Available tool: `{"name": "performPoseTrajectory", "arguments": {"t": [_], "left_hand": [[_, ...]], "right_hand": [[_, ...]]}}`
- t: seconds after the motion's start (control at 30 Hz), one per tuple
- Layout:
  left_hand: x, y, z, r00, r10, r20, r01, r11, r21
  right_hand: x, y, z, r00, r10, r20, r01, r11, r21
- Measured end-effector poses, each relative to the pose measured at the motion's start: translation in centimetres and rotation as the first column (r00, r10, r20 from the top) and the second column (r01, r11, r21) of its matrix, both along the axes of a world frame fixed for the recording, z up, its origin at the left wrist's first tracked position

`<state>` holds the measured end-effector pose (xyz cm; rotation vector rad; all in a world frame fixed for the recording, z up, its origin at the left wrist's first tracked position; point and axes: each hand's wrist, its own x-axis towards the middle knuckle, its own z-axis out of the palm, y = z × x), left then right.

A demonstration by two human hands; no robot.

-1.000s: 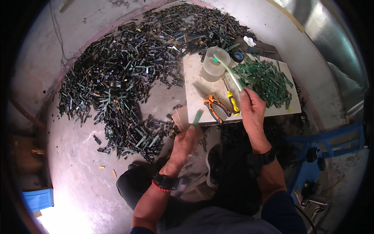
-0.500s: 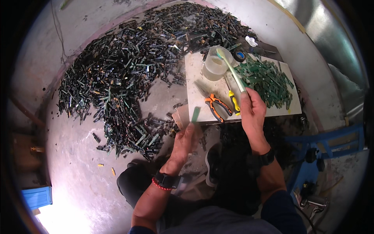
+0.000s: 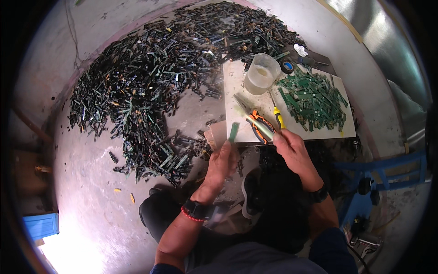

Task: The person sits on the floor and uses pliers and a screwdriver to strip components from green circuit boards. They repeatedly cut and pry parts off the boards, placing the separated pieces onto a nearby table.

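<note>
My left hand (image 3: 221, 162) pinches a narrow green circuit board strip (image 3: 234, 131), held upright by the board's near left corner. In my right hand (image 3: 294, 153) is a pale toothbrush (image 3: 265, 127), gripped by its handle and blurred by motion. Its far end points up and left, over orange-and-black pliers (image 3: 258, 131) lying on the white board (image 3: 310, 134). Beyond the pliers stands a translucent plastic cup (image 3: 256, 86) with cloudy liquid in it. A yellow-and-black screwdriver (image 3: 278, 118) lies between the pliers and a heap of green circuit board strips (image 3: 315, 101).
A large heap of dark electronic strips (image 3: 137, 96) covers the floor to the left and far side. Blue tape (image 3: 287, 67) and crumpled white paper (image 3: 299, 50) lie at the far right. A piece of brown cardboard (image 3: 217, 134) sits beside my left hand. Blue chair (image 3: 388, 170) at right.
My right hand has drawn the toothbrush out of the cup and brought it down and left toward the green strip. The left hand keeps its hold, nearly in place.
</note>
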<state>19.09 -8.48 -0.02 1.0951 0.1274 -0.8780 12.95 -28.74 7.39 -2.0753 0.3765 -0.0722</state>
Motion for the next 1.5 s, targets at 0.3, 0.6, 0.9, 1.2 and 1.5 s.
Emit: {"name": "performPoseTrajectory", "arguments": {"t": [0.3,0.6,0.9,1.2,1.5], "left_hand": [[-0.1,0.2,0.7,0.993,0.059,-0.102,-0.06,0.998,-0.008],[-0.3,0.7,-0.5,0.998,0.045,-0.052,-0.044,0.999,0.006],[-0.2,0.7,-0.2,0.993,0.05,-0.104,-0.055,0.997,-0.05],[0.5,1.0,-0.4,0.96,0.004,-0.279,-0.039,0.992,-0.119],[0.5,1.0,-0.5,0.948,0.023,-0.318,-0.072,0.987,-0.144]], "right_hand": [[-1.5,-0.6,-2.4,0.985,0.144,-0.089,-0.166,0.931,-0.325],[-1.1,-0.2,-2.6,0.98,0.173,-0.102,-0.195,0.942,-0.272],[-1.1,-1.7,-1.9,0.977,0.188,-0.105,-0.21,0.939,-0.273],[-1.2,-2.0,-2.3,0.966,0.232,-0.118,-0.251,0.949,-0.19],[-0.9,-2.1,-2.4,0.979,0.13,-0.16,-0.165,0.959,-0.228]]}}
